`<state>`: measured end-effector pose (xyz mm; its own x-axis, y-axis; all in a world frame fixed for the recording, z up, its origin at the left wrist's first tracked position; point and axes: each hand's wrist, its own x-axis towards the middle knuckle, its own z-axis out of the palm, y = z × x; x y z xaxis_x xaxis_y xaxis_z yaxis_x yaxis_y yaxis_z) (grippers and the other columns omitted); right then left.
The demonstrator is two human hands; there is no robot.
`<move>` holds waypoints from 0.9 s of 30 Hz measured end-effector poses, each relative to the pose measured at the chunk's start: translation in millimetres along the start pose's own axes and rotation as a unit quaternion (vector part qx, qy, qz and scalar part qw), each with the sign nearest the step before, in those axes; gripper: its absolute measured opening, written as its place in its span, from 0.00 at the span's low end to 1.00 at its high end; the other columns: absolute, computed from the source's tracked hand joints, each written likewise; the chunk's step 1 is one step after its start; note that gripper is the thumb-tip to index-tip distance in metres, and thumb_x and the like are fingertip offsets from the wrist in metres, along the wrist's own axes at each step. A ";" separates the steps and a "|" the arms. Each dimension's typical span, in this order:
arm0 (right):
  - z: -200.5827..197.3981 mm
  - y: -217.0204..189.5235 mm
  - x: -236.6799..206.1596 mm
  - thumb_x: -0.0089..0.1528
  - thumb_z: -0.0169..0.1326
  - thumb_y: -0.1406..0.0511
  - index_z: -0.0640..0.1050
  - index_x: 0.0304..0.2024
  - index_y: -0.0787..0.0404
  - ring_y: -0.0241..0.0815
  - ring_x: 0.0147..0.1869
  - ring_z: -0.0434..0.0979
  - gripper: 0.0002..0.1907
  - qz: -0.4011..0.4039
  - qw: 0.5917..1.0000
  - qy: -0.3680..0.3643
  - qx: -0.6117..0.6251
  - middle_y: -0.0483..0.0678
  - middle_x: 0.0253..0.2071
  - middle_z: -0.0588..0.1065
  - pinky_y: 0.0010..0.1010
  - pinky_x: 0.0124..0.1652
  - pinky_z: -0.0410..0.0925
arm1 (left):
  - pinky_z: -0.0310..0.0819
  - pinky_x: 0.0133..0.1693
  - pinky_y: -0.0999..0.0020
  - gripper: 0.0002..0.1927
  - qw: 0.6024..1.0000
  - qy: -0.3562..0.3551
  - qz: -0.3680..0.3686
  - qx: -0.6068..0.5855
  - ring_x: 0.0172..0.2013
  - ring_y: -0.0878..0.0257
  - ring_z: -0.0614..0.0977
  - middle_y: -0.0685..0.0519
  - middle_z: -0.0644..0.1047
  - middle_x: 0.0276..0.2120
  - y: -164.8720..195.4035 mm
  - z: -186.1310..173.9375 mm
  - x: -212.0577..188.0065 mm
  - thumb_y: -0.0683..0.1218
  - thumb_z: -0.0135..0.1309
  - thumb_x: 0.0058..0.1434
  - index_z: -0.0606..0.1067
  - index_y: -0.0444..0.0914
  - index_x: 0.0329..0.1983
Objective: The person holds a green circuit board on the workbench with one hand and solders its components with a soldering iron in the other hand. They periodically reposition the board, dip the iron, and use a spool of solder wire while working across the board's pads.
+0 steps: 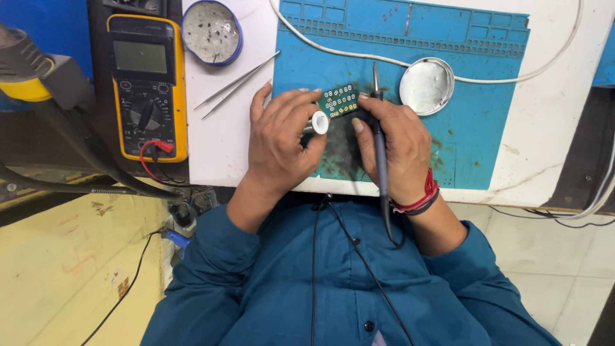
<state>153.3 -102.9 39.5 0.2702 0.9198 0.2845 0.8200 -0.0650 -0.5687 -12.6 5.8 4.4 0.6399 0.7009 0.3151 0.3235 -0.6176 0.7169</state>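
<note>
Count on the counter [230, 147]: one blue work mat [487, 109]; one small green circuit board [340, 100]; one soldering iron [379, 141]; one white solder spool [319, 122]. One yellow multimeter [147, 86], with one red lead plugged in. One pair of tweezers [234, 85]. Two round tins: one blue-rimmed tin [211, 31], one silver tin [426, 85]. One white cable [448, 75]. Two hands present: left hand [282, 138], right hand [394, 144]. One red thread wristband [423, 197], on the right wrist.
</note>
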 end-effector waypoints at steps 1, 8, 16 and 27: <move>0.6 1.8 -1.0 0.66 0.62 0.71 0.77 0.57 0.63 0.52 0.46 0.78 0.16 0.011 1.000 -0.002 0.004 0.52 0.46 0.79 0.38 0.47 0.70 | 0.54 0.69 0.44 0.10 1.000 0.001 0.001 -0.001 0.56 0.54 0.81 0.49 0.81 0.51 -0.1 0.2 0.0 0.41 0.60 0.57 0.76 0.38 0.42; 8.2 18.9 -19.6 0.72 0.53 0.64 0.65 0.66 0.69 0.36 0.45 0.77 0.24 0.085 0.984 0.034 0.155 0.51 0.52 0.77 0.28 0.47 0.71 | 0.47 0.71 0.43 0.11 0.999 0.002 0.034 0.020 0.54 0.55 0.80 0.53 0.81 0.51 5.6 2.2 2.6 0.42 0.61 0.57 0.77 0.39 0.43; 5.0 25.9 -41.5 0.71 0.60 0.71 0.75 0.53 0.69 0.28 0.37 0.72 0.10 0.172 0.954 0.078 0.232 0.46 0.36 0.76 0.21 0.38 0.66 | 0.41 0.71 0.39 0.13 0.998 -0.019 0.045 0.041 0.52 0.55 0.78 0.54 0.80 0.51 9.0 17.5 9.2 0.44 0.62 0.58 0.78 0.39 0.46; 4.5 24.2 -37.9 0.65 0.64 0.73 0.78 0.44 0.68 0.27 0.38 0.77 0.07 0.170 0.949 0.064 0.259 0.47 0.36 0.80 0.20 0.38 0.69 | 0.40 0.71 0.38 0.13 0.998 -0.023 0.036 0.054 0.52 0.56 0.78 0.56 0.80 0.52 11.6 13.9 8.8 0.43 0.61 0.59 0.79 0.39 0.46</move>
<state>160.6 -137.6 11.5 0.5608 0.8233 0.0880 0.3248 -0.1210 -0.9380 6.5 -0.2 6.8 0.6951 0.6375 0.3323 0.3465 -0.7021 0.6221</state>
